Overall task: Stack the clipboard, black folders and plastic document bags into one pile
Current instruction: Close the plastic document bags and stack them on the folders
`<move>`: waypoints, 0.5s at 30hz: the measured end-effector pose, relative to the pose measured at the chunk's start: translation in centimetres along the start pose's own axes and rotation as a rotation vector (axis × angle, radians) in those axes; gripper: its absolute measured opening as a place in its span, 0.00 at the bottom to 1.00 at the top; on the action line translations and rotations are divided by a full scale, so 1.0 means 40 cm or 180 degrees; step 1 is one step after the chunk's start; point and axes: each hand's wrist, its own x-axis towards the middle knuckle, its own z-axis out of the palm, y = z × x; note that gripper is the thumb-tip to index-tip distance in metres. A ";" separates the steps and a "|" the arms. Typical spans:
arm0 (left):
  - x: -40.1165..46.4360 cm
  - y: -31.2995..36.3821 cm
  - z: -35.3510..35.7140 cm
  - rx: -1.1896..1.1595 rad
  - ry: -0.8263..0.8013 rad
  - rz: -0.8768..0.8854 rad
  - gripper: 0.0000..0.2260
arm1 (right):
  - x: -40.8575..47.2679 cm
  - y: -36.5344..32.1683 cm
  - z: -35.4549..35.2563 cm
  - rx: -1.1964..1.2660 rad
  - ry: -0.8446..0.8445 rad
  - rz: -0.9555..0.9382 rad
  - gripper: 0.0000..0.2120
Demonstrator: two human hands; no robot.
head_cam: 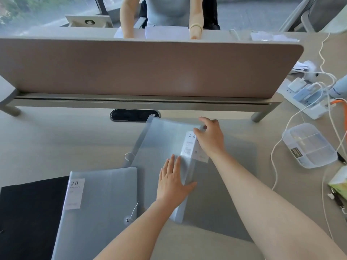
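Desk point(56, 143) clutter: divider point(142, 70), cables point(276, 152); hands pinch and flatten document bag point(165, 139).

frosted plastic document bag point(165, 139), matt black folder point(28, 212)

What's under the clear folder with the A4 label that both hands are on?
The A4-labelled folder lies on a grey sheet-like item that shows beyond its right and near edges. The left hand presses flat; the right hand grips the far corner. Anything directly beneath is hidden.

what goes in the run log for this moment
left hand flat on A4 document bag | right hand gripping far corner | black folder unstacked
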 end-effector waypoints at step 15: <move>-0.154 0.099 -0.114 -0.1334 0.0497 0.0337 0.23 | -0.262 -0.165 -0.091 0.1484 0.0470 -0.0491 0.08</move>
